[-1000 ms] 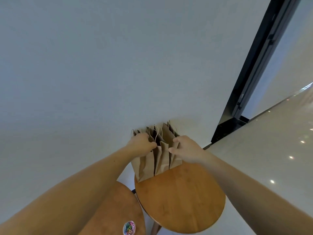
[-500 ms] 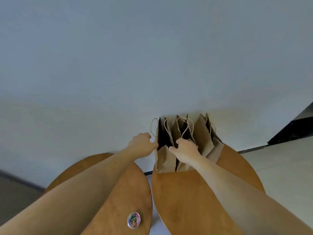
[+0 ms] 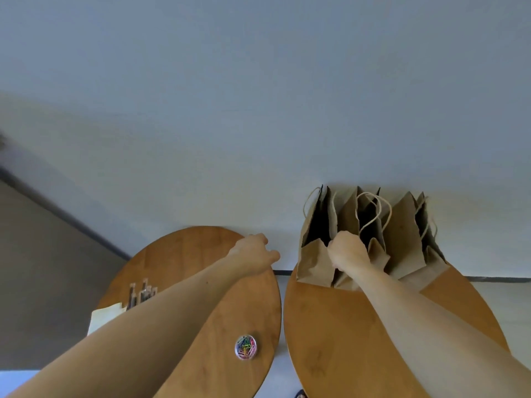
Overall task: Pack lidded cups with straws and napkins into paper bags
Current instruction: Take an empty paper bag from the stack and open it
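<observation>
On my feed the paper bags [image 3: 314,261] read as brown kraft paper, matt and creased along the folds, and their handles [image 3: 390,212] look like pale twisted cord. The left table [image 3: 186,254] and the right table [image 3: 359,340] look like wood, with the grain showing under a smooth, low-sheen finish. The small round tub [image 3: 236,348] seems to be clear glossy plastic and holds brightly coated paper clips [image 3: 246,346]. The napkins [image 3: 105,315] look like pale matt paper. The wall [image 3: 258,110] looks like flat matt paint.
</observation>
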The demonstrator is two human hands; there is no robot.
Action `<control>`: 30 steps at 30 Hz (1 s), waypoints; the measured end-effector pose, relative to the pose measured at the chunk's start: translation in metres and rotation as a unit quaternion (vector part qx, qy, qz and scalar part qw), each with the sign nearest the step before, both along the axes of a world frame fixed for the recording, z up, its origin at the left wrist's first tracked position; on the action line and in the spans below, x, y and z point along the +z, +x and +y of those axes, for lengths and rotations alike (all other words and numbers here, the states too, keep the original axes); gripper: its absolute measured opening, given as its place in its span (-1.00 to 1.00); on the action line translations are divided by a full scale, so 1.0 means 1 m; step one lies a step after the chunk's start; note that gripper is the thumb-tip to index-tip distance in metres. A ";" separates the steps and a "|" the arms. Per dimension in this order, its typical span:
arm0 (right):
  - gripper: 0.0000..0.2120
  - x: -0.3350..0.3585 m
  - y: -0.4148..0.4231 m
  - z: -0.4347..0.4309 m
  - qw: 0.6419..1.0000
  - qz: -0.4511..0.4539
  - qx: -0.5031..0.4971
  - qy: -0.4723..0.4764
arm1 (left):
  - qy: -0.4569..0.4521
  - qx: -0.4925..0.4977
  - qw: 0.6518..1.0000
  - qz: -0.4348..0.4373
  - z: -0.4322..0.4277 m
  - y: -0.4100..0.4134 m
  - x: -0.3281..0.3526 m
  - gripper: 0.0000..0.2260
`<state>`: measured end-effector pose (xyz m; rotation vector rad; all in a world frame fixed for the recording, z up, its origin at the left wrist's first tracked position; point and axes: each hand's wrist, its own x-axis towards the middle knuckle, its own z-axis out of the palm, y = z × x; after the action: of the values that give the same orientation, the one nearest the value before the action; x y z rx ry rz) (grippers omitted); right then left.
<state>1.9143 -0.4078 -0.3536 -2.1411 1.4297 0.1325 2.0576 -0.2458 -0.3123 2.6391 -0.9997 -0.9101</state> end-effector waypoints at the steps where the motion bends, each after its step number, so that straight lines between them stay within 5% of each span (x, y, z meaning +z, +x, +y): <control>1: -0.72 0.003 0.002 0.004 1.000 0.003 0.001 -0.016 | -0.006 -0.002 1.000 0.003 0.005 0.003 0.001 -0.51; 7: -0.89 0.030 0.020 0.049 0.998 0.001 0.059 -0.037 | -0.036 0.012 0.999 -0.008 0.049 0.024 0.010 -0.51; 15: -0.82 0.061 0.061 0.165 0.995 -0.041 0.094 -0.006 | -0.066 0.025 0.998 0.003 0.152 0.066 0.009 -0.42; 30: -0.80 0.007 0.112 0.346 0.990 -0.070 0.111 0.059 | -0.086 0.108 0.982 0.127 0.302 0.098 -0.040 -0.77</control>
<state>2.0266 -0.0614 -0.3469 -2.1596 1.0764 0.1436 2.1553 0.0561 -0.3525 2.3577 -0.6833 -1.0269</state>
